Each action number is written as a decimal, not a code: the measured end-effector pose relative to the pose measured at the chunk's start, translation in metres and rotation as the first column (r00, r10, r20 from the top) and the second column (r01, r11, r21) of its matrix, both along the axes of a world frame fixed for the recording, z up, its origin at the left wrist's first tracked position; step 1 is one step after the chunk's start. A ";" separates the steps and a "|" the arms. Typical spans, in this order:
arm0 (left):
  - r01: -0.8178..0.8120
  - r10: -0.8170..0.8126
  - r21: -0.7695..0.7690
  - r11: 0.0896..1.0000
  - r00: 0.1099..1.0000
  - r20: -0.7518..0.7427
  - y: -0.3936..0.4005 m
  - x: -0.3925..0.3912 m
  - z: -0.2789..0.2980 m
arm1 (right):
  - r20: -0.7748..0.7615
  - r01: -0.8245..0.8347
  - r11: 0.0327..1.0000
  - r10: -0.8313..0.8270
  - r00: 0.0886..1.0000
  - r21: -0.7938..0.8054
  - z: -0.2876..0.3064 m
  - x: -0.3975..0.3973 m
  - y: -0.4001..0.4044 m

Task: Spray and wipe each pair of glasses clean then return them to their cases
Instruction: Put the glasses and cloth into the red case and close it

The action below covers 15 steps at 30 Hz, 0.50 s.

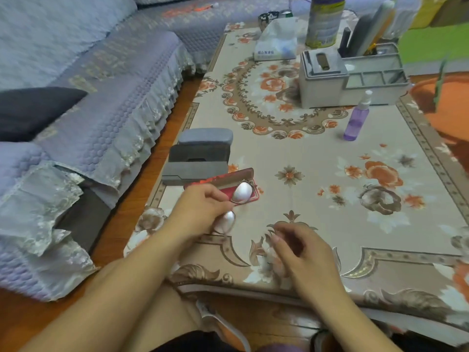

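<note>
On the flowered desk point(317, 158) lie three cases: two grey point(200, 158) stacked at ten o'clock, one red case point(223, 181) open beside them. One purple spray bottle point(356, 118) stands at two o'clock. The left hand point(203, 207) pinches one pair of glasses point(236, 201) above the red case; the right hand point(302, 252), grip loosely curled, holds nothing visible.

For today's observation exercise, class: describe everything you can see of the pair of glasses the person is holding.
The glasses have a thin, dark, metal-looking frame and two rounded lenses that glare pale white-pink under the light. The left hand grips them near the bridge, fingers curled around the middle, so one lens shows above the fingers and one below. They hang tilted just above the open red case near the table's left edge. The temples are hidden or too thin to tell.
</note>
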<state>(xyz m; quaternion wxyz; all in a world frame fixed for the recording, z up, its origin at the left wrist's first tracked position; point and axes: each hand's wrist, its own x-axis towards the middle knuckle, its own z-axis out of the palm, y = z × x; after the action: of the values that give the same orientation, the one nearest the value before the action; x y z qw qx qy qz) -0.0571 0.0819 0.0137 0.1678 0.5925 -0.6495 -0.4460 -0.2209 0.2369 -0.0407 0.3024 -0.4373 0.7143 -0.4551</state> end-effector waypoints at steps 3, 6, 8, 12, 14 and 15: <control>0.086 -0.031 -0.290 0.953 0.981 0.190 -0.011 0.003 -0.007 | -0.016 0.039 0.999 -0.039 0.999 -0.017 -0.006 -0.003 0.002; 0.178 -0.028 -0.528 0.831 0.960 0.279 -0.009 0.001 -0.026 | -0.096 0.010 0.999 -0.013 0.995 -0.032 -0.010 0.001 0.006; 0.236 -0.039 -0.608 0.758 0.947 0.318 -0.008 0.000 -0.042 | -0.176 -0.026 0.999 0.017 0.984 -0.046 -0.012 0.003 0.007; 0.260 0.002 -0.692 0.674 0.935 0.354 -0.010 -0.006 -0.053 | -0.245 -0.045 0.998 0.032 0.969 -0.049 -0.015 0.002 0.006; 0.268 0.029 -0.717 0.644 0.927 0.373 -0.010 -0.008 -0.054 | -0.246 -0.043 0.998 0.031 0.969 -0.041 -0.016 0.003 0.006; 0.280 0.041 -0.727 0.627 0.920 0.390 -0.009 -0.008 -0.056 | -0.248 -0.040 0.998 0.030 0.968 -0.038 -0.016 0.003 0.006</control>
<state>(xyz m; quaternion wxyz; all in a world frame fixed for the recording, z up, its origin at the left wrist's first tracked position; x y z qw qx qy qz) -0.0651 0.0729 -0.0419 0.2482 0.4910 -0.8349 -0.0160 -0.2177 0.2430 -0.0570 0.2095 -0.5096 0.7288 -0.4066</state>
